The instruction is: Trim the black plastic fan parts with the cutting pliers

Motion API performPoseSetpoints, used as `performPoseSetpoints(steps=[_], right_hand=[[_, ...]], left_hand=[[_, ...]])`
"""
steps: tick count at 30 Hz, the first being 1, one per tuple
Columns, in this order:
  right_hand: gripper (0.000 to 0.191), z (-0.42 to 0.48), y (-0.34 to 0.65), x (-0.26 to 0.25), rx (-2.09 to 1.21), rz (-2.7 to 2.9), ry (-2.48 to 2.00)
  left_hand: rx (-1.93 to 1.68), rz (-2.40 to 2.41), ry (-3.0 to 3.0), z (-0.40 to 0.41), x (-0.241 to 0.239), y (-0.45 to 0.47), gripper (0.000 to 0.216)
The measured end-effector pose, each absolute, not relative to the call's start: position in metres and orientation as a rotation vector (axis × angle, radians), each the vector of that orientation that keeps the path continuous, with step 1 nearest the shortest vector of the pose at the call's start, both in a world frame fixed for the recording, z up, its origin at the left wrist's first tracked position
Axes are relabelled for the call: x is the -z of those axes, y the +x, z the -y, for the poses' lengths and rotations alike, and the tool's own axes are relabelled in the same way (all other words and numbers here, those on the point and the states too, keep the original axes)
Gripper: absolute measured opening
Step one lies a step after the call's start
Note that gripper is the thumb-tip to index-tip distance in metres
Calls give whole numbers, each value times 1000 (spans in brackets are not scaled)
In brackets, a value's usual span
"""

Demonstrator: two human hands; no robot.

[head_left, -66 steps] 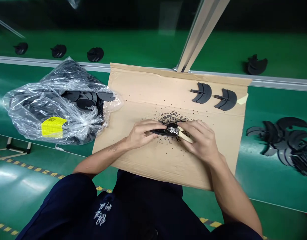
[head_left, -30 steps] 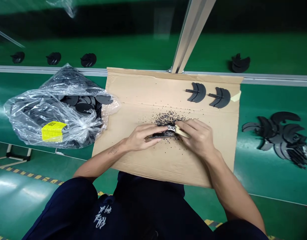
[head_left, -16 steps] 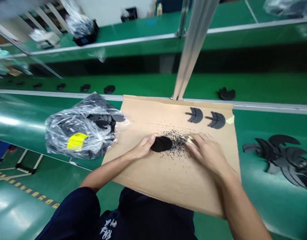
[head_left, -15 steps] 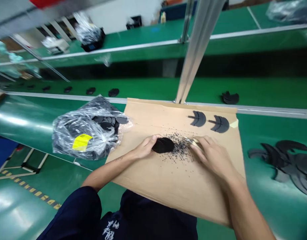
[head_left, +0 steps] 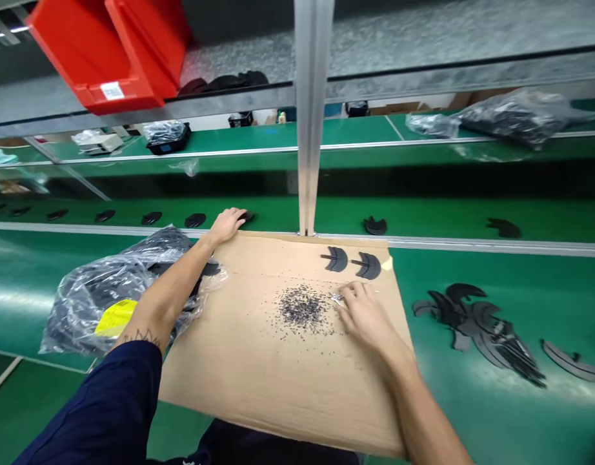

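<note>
My left hand is stretched out over the far green strip, its fingers closed around a black rounded piece that they partly cover. On the cardboard sheet, my right hand pinches a small silver metal tool, whose exact kind is too small to tell. Just left of that tool lies a scattered heap of tiny black bits. Two dark curved parts with stems, one beside the other, rest at the sheet's far right.
A clear plastic bag of dark parts sits left of the cardboard. Loose black curved parts are piled on the right. Black pieces line the far strip, one near my left hand. A metal post and red bin stand ahead.
My left hand has carried the black rounded piece from beside the bits to the far strip. My right hand stays by the heap with the silver tool. The view has shifted.
</note>
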State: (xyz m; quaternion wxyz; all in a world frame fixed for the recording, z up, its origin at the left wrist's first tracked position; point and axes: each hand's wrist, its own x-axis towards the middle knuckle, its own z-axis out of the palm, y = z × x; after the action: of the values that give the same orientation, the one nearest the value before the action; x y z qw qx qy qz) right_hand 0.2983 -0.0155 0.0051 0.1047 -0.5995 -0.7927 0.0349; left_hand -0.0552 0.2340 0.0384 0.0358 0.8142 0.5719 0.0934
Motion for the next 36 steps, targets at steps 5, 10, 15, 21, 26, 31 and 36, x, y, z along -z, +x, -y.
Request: performPoseSetpoints(steps=[5,10,15,21,26,31,36], right_hand=[[20,24,292,-3,-97,2283,-1812],[15,28,282,-1,-98,2229,-1836],[11,29,281,-2,-98,2212,-1817],[15,26,281,1,-68,2215,-1815],[18,23,283,4,-58,2196,-1806],[22,20,285,9,-56,2139,-1752],[31,14,286,13,-98,1751,-1652]], left_hand=[[-180,-1834,2523,-232,-42,-41,40],[54,-1284,2689,-203,-58,12,28],[-38,-474,2762,-164,-61,123,38],[-379,-1124,2328,-194,-35,257,33],[-456,-1212,2187,-213,-17,287,25],[-580,-1060,2186,-206,-22,260,21],[-725,-821,2178,-176,-40,168,19]])
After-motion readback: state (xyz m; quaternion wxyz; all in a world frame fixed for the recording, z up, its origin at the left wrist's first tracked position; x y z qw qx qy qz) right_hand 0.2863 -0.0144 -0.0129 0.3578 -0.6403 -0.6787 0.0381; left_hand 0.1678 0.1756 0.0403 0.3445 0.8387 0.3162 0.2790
